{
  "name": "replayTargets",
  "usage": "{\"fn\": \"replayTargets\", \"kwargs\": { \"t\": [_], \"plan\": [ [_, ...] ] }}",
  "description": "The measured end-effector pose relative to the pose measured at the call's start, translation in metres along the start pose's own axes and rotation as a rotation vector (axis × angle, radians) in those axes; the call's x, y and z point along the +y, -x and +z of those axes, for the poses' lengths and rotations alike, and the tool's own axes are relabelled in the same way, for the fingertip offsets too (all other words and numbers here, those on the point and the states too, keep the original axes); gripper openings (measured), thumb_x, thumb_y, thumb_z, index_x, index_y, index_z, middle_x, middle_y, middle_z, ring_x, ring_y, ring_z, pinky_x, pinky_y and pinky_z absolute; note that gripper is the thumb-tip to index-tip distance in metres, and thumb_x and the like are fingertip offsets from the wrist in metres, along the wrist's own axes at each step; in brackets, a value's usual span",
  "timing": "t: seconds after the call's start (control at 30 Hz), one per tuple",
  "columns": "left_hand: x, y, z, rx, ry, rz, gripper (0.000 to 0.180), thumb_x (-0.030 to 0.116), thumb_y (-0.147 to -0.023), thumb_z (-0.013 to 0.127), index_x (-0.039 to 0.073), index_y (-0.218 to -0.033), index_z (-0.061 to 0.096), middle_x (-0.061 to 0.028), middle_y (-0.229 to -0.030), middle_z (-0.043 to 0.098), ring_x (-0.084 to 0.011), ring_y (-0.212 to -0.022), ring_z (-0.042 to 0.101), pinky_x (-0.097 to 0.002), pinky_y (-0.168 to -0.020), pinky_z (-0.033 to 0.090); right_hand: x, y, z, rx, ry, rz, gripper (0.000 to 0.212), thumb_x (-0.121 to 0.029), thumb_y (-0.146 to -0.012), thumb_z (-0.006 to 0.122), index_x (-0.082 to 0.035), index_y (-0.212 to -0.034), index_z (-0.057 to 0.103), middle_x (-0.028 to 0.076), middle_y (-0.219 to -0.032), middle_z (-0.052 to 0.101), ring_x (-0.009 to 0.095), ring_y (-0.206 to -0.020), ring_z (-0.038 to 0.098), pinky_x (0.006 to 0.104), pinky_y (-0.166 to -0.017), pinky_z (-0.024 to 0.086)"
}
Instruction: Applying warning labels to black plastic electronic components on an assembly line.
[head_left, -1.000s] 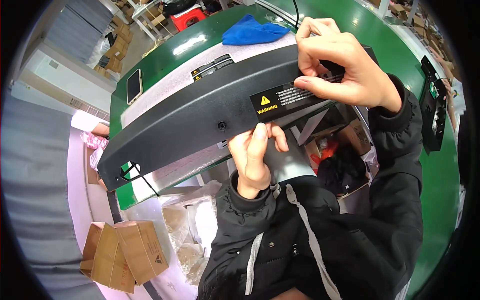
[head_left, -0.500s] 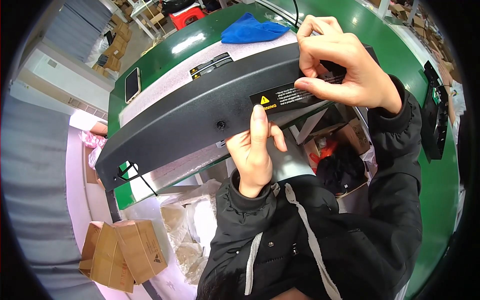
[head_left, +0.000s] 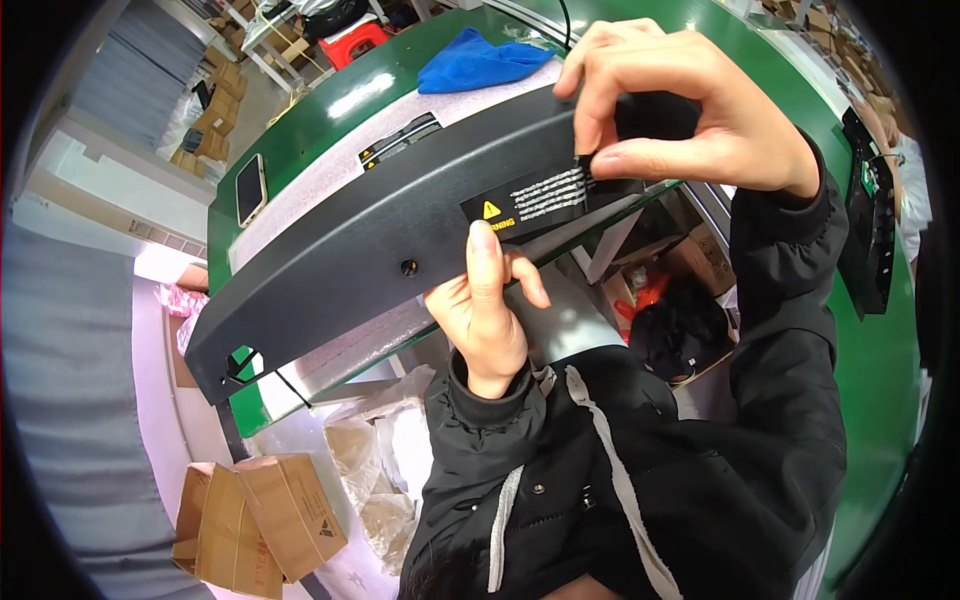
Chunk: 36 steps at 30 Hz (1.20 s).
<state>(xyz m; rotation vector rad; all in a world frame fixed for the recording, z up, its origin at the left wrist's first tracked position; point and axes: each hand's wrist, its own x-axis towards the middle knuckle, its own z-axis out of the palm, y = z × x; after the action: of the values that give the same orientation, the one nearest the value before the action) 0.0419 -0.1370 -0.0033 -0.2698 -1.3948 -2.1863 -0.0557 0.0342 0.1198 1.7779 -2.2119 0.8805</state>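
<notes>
A long, curved black plastic housing (head_left: 330, 230) slants across the front of the bench, with a round hole and a larger cut-out on its face. My left hand (head_left: 487, 315) grips its lower edge, the thumb pressed at the lower left corner of a black label (head_left: 545, 195) with a yellow triangle and pale print. At the label's right end, my right hand (head_left: 680, 110) is closed, thumb and forefinger pinching there. The other right fingers curl over the housing's top edge. The right hand hides the housing's far end.
Behind the housing lie more black labels (head_left: 400, 140), a blue cloth (head_left: 480, 62) and a phone (head_left: 252, 190) on the green bench (head_left: 330, 105). Another black housing (head_left: 868, 215) lies at right. Below stand open cartons (head_left: 255, 525) and a plastic-lined container (head_left: 365, 450). A cable hangs near the cut-out.
The housing has shifted slightly left and down in view, along with my left hand. My right thumb and forefinger have moved left, and more of the label's print shows.
</notes>
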Motion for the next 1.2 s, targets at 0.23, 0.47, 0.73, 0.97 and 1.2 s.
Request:
{"fn": "replayTargets", "kwargs": {
  "t": [0.23,0.47,0.73,0.97,1.2],
  "plan": [
    [-0.004,0.001,-0.001,0.073,0.009,0.0,0.021,0.013,-0.093,0.047,-0.006,-0.088,0.055,-0.0069,-0.07,0.054,-0.0103,-0.043,0.045,-0.0224,-0.036,0.037,0.006,-0.026,-0.004,0.113,0.202,-0.764,0.035,-0.016,-0.078,0.069,-0.007,-0.111,0.062,0.008,-0.083,0.063,0.017,-0.08,0.057,0.0291,-0.073,0.043],
    [-0.009,0.0,-0.007,0.022,0.02,0.024,0.02,0.013,-0.092,0.049,-0.006,-0.095,0.056,-0.0078,-0.076,0.055,-0.01,-0.044,0.045,-0.0224,-0.035,0.039,-0.002,-0.001,-0.012,0.036,-0.093,0.182,0.047,-0.016,-0.073,0.075,0.0,-0.114,0.058,0.004,-0.068,0.062,0.012,-0.064,0.056,0.0251,-0.063,0.043],
    [-0.009,0.002,-0.003,0.077,0.017,0.015,0.019,0.012,-0.091,0.049,-0.005,-0.093,0.057,-0.0073,-0.075,0.054,-0.0098,-0.046,0.045,-0.023,-0.035,0.04,0.005,0.002,-0.008,0.002,-0.153,0.211,0.05,-0.017,-0.072,0.076,0.0,-0.115,0.057,0.004,-0.068,0.062,0.011,-0.063,0.056,0.0251,-0.063,0.044],
    [-0.009,0.001,-0.004,0.067,0.006,0.026,0.021,0.013,-0.091,0.049,-0.006,-0.092,0.057,-0.0069,-0.072,0.054,-0.0096,-0.044,0.045,-0.0226,-0.035,0.039,0.007,0.002,-0.009,-0.001,-0.182,0.198,0.048,-0.017,-0.072,0.076,0.001,-0.113,0.057,0.004,-0.068,0.062,0.011,-0.064,0.057,0.0248,-0.066,0.046],
    [-0.006,0.002,-0.003,0.031,-0.009,0.015,0.024,0.014,-0.092,0.047,-0.008,-0.095,0.056,-0.006,-0.068,0.052,-0.0094,-0.043,0.044,-0.0218,-0.035,0.037,0.05,-0.011,-0.001,0.111,0.148,-0.7,0.045,-0.017,-0.072,0.076,0.001,-0.11,0.058,0.003,-0.066,0.061,0.012,-0.065,0.058,0.0261,-0.068,0.046]
  ]
}}
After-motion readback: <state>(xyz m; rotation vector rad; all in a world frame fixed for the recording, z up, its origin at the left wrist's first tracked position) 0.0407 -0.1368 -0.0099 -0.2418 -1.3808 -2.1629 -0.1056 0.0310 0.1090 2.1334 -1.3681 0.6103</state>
